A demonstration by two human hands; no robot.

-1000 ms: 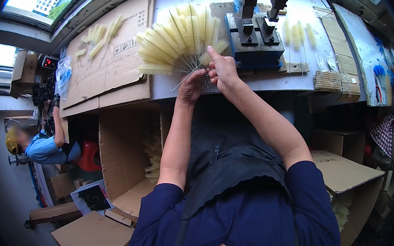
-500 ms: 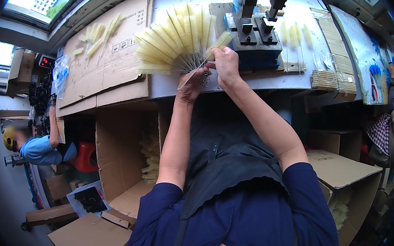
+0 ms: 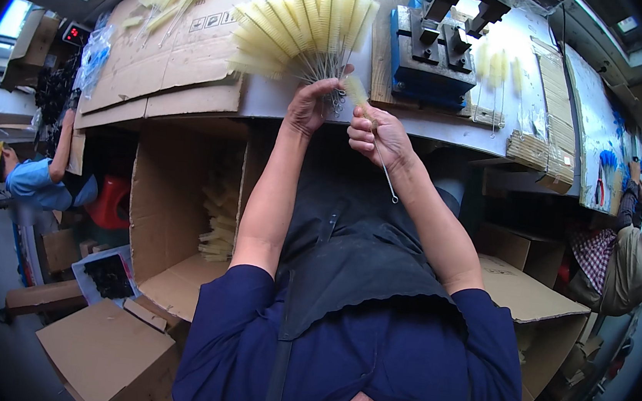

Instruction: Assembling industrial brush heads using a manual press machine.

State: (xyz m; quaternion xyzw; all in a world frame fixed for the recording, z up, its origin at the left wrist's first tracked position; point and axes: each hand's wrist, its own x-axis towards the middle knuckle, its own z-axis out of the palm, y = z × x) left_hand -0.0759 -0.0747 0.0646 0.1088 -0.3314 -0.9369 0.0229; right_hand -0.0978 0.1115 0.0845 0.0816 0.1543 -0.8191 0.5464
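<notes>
On the left, a blue-shirted co-worker [image 3: 35, 182] is beside a red plastic object [image 3: 111, 205], with a brown cardboard box [image 3: 104, 351] nearer; far off, a blue machine [image 3: 430, 82] stands right of centre, another co-worker [image 3: 624, 264] farther right

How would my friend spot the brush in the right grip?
Find the dark apron, then go up to the right grip. It holds a pale yellow brush. Unlike the fan of brushes beside it, this one is alone, its looped wire slanting down.

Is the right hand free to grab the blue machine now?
Probably not: the right hand is closed around a brush, though the way to the blue machine looks open.
</notes>
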